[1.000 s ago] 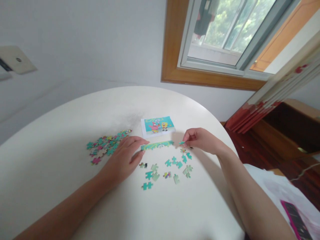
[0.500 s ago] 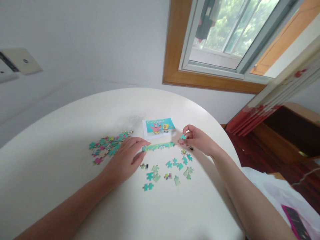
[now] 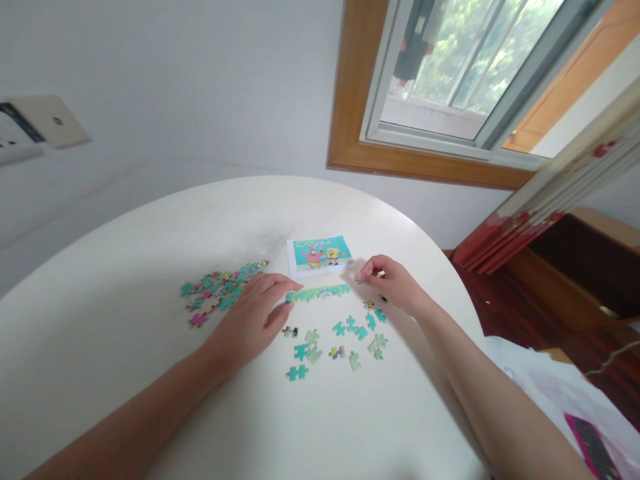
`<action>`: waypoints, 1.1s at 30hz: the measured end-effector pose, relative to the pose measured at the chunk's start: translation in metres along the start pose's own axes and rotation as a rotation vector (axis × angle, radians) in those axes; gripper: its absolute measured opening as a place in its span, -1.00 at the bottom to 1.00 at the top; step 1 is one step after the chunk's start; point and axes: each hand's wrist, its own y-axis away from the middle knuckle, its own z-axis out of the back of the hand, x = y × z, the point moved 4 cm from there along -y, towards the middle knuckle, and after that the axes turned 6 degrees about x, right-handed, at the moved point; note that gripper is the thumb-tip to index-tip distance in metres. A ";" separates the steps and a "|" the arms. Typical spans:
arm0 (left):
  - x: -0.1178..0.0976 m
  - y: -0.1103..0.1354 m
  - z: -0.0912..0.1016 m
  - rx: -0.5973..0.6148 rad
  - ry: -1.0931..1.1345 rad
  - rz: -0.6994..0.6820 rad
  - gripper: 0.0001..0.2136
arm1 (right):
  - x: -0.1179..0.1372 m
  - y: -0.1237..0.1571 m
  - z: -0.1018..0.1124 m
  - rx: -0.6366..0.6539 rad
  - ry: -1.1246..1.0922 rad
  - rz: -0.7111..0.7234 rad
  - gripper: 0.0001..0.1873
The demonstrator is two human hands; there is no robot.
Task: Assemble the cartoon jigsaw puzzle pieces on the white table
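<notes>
A joined strip of jigsaw puzzle pieces (image 3: 320, 293), teal with yellow-green swirls, lies across the table. At its left end rests my left hand (image 3: 260, 307), forefinger and thumb stretched out and apart, touching or nearly touching the corner. My right hand (image 3: 393, 280) is closed in a pinch just past the strip's right end. Between its fingertips is a small puzzle piece (image 3: 358, 281), mostly hidden by the fingers. Just behind the strip lies a reference picture card (image 3: 323, 255) with cartoon figures. Loose puzzle pieces (image 3: 361, 332), some teal and some pale, are scattered in front of the strip.
A heap of mixed puzzle pieces (image 3: 213, 293) lies left of my left hand. The round white table (image 3: 240, 427) stands against a wall beneath a wood-framed window (image 3: 345, 157). A white bag (image 3: 545, 380) and a pink-edged dark object (image 3: 593, 443) are at the lower right.
My right hand has moved slightly forward and turned down, bringing its teal puzzle piece down toward the strip's right end. My left hand stays at the left end.
</notes>
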 end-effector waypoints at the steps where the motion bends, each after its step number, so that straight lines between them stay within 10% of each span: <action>1: 0.000 0.000 0.000 -0.001 0.001 0.003 -0.76 | 0.000 0.000 -0.001 -0.020 0.036 0.006 -0.88; 33: -0.001 0.000 0.000 0.000 0.018 -0.007 -0.76 | -0.020 -0.006 0.017 -0.099 0.396 -0.197 -0.79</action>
